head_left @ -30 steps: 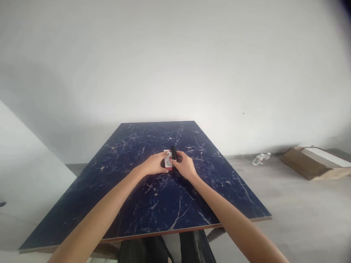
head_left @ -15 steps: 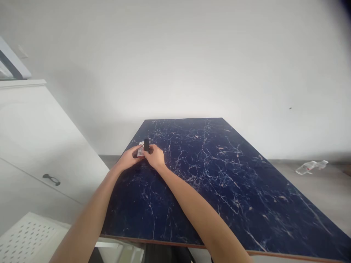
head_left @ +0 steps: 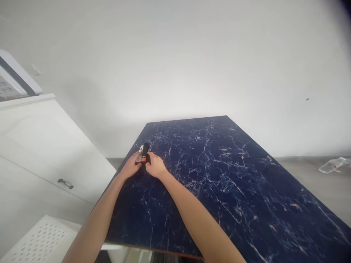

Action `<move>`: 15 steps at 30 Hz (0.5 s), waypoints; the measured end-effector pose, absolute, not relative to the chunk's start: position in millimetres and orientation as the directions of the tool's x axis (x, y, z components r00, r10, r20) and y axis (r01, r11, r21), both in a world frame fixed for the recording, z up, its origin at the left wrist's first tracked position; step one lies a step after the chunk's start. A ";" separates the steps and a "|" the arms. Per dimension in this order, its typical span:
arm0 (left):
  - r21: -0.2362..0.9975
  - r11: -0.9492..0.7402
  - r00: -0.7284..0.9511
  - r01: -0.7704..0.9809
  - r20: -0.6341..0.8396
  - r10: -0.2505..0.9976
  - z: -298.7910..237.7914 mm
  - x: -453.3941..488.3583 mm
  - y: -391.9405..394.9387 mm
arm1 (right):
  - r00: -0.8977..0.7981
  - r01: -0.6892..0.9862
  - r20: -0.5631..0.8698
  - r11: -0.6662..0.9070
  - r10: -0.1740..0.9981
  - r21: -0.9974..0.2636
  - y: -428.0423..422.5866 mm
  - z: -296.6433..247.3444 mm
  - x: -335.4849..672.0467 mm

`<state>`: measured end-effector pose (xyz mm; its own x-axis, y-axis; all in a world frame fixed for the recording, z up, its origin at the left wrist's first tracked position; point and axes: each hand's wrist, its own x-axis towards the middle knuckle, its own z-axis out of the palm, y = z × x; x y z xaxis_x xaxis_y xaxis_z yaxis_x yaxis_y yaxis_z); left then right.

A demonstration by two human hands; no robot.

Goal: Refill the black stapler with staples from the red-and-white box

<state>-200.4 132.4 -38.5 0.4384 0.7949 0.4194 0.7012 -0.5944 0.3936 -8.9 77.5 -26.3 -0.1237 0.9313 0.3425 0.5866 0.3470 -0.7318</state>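
Note:
On the dark blue marbled table top (head_left: 219, 175), near its far left corner, both my hands meet around two small things. My left hand (head_left: 132, 166) grips a small white and red box (head_left: 140, 157). My right hand (head_left: 155, 166) holds a small black object (head_left: 145, 149) that stands up against the box. An orange patch shows between my fingers. The objects are too small to tell more.
A white cabinet (head_left: 41, 146) with a dark handle (head_left: 65, 183) stands left of the table. A white perforated surface (head_left: 41, 241) lies at the lower left. A clear plastic bottle (head_left: 333, 165) lies on the floor at the right. A plain white wall is behind.
My view has swung left, bringing the cabinet in and the cardboard out. Both hands carried the box and black object from the table's middle toward its left far corner.

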 end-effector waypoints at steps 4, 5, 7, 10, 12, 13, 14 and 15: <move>0.375 -0.590 0.420 0.715 0.445 0.791 -30.3 -193.8 126.7 | -0.156 0.572 0.380 0.397 0.912 -0.718 72.6 -27.5 -9.0; 0.380 -0.591 0.426 0.711 0.436 0.793 -27.8 -192.3 124.8 | -0.154 0.573 0.382 0.397 0.911 -0.717 71.7 -27.3 -9.4; 0.401 -0.593 0.443 0.699 0.409 0.798 -24.5 -190.9 123.1 | -0.143 0.588 0.385 0.391 0.912 -0.708 70.8 -27.4 -9.8; 0.422 -0.571 0.421 0.704 0.400 0.814 -26.9 -194.7 126.8 | -0.142 0.609 0.387 0.388 0.911 -0.692 72.9 -29.1 -9.5; 0.431 -0.539 0.378 0.724 0.406 0.832 -33.2 -200.5 131.8 | -0.186 0.614 0.396 0.421 0.899 -0.668 75.8 -31.2 -9.6; 0.435 -0.525 0.361 0.732 0.406 0.839 -37.0 -203.7 134.1 | -0.223 0.616 0.406 0.450 0.886 -0.646 77.2 -32.3 -9.9; 0.437 -0.516 0.349 0.737 0.407 0.844 -40.9 -206.8 135.8 | -0.267 0.619 0.411 0.482 0.872 -0.620 78.3 -33.4 -10.5; 0.438 -0.511 0.338 0.740 0.414 0.845 -44.4 -209.5 136.8 | -0.311 0.623 0.410 0.509 0.858 -0.594 78.9 -34.4 -11.2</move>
<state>-209.5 136.8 -44.4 0.3380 0.8451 0.4142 0.7399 -0.5106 0.4380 -11.2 78.9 -34.4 -0.3107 0.8577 0.4096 0.6233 0.5092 -0.5935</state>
